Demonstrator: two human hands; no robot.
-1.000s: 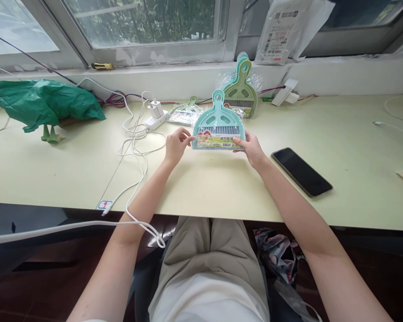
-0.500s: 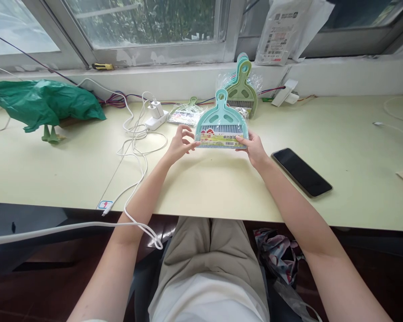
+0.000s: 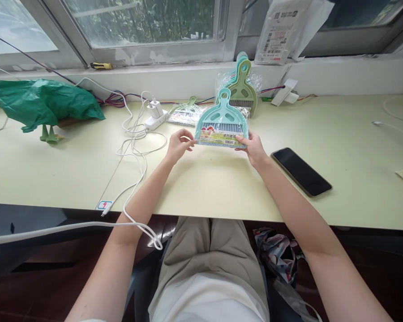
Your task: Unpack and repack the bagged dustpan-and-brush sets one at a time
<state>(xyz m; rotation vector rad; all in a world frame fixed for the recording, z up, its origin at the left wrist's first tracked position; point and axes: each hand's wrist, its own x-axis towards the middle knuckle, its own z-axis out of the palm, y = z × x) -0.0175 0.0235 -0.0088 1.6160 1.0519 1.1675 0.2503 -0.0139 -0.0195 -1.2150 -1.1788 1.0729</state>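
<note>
A turquoise mini dustpan and brush set (image 3: 223, 117), in clear film with a printed label, is held up above the table, its handle away from me. My right hand (image 3: 253, 146) grips its lower right corner, the thumb on the label and the fingers underneath. At the lower left corner my left hand (image 3: 181, 144) pinches the edge between thumb and fingertips, its other fingers curled. Behind the held set, more packaged dustpans (image 3: 243, 87), green and turquoise, lean in a row against the wall. Another green set (image 3: 185, 112) lies flat on the table.
A black phone (image 3: 301, 172) lies right of my right hand. White cables (image 3: 134, 150) and a power adapter (image 3: 156, 115) spread on the left, one cable crossing my left forearm. A green plastic bag (image 3: 47, 103) sits far left. A yellow cutter (image 3: 101, 65) rests on the sill.
The dustpan set has tilted slightly, its left lower corner rising a little. My left hand's fingers have curled in closer at its edge. My right hand keeps its grip.
</note>
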